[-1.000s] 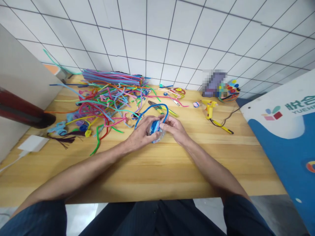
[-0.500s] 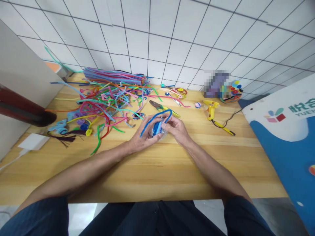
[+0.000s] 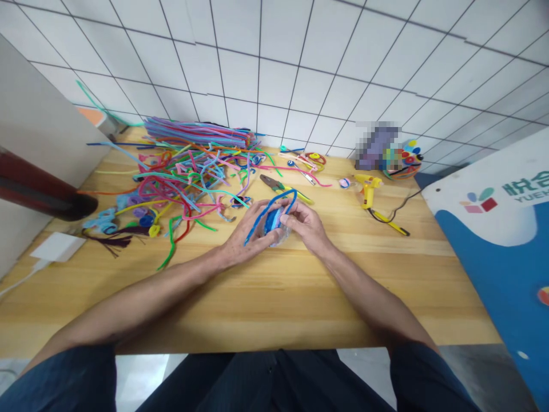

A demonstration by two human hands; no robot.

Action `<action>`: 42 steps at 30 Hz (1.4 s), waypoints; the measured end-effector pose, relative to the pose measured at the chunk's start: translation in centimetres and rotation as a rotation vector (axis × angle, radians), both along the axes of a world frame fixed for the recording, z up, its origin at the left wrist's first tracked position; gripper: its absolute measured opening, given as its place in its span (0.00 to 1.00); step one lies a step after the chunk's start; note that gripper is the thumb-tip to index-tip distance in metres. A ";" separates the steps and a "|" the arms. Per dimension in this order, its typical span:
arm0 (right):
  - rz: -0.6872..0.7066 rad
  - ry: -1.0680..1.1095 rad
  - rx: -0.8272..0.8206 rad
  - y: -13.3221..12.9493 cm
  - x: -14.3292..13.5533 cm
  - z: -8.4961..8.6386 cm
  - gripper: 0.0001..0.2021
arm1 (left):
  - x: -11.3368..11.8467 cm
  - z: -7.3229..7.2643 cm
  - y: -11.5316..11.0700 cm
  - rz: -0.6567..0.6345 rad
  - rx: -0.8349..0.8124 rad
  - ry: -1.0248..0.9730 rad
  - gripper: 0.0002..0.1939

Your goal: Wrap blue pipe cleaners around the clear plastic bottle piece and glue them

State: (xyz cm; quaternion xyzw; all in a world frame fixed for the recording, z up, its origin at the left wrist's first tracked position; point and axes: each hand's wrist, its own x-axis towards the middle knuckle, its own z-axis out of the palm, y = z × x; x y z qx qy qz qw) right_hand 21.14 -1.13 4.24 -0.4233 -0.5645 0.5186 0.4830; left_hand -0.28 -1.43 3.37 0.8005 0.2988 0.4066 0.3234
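Head view: left hand [image 3: 251,236] clamped round the blue bundle [image 3: 270,220], right hand [image 3: 307,226] pinching its right side, above the table [image 3: 274,297]. Likely best: left steady, right drawing the blue pipe cleaner [image 3: 258,219] snug, clear of the pliers [image 3: 277,185].

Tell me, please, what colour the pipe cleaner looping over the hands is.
The pipe cleaner is blue, per the head view.
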 end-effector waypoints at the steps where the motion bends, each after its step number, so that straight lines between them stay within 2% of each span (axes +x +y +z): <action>1: 0.002 0.012 -0.008 0.0 0.0 0.0 0.17 | 0.0 -0.2 0.0 0.013 0.029 0.002 0.28; 6: -0.030 0.051 -0.043 0.0 -0.1 -0.1 0.19 | 0.1 -0.8 0.2 0.039 0.151 0.025 0.27; 12: -0.028 0.057 -0.081 -0.3 -0.4 -0.3 0.22 | -0.1 -1.0 0.1 0.013 0.099 0.029 0.29; 17: -0.033 0.051 -0.034 -0.1 -0.4 -0.4 0.23 | 0.1 -0.9 0.3 -0.009 0.164 -0.007 0.28; 27: -0.020 -0.017 0.030 -0.1 -0.4 -0.5 0.23 | 0.3 -0.2 0.3 0.043 0.044 -0.023 0.18; 29: -0.084 -0.055 0.101 -0.1 -0.1 0.0 0.20 | 0.3 -0.2 0.3 0.074 0.019 -0.016 0.16; 32: -0.245 -0.197 0.400 -0.3 0.8 1.3 0.12 | 0.4 -0.4 0.2 0.088 0.033 -0.020 0.15; 33: -0.254 -0.277 0.518 -0.4 1.1 1.8 0.08 | 0.4 -0.5 0.3 0.088 0.040 -0.035 0.15; 35: -0.170 -0.451 0.683 -0.6 1.6 2.8 0.05 | 0.5 -0.8 0.3 0.084 0.053 -0.074 0.16; 38: -0.041 -0.604 0.735 -0.5 1.9 3.1 0.10 | 0.7 -1.1 0.3 0.077 0.072 -0.096 0.18; 42: -0.069 -0.625 0.698 0.2 1.8 1.7 0.13 | 0.5 -1.0 0.2 0.055 0.072 -0.063 0.18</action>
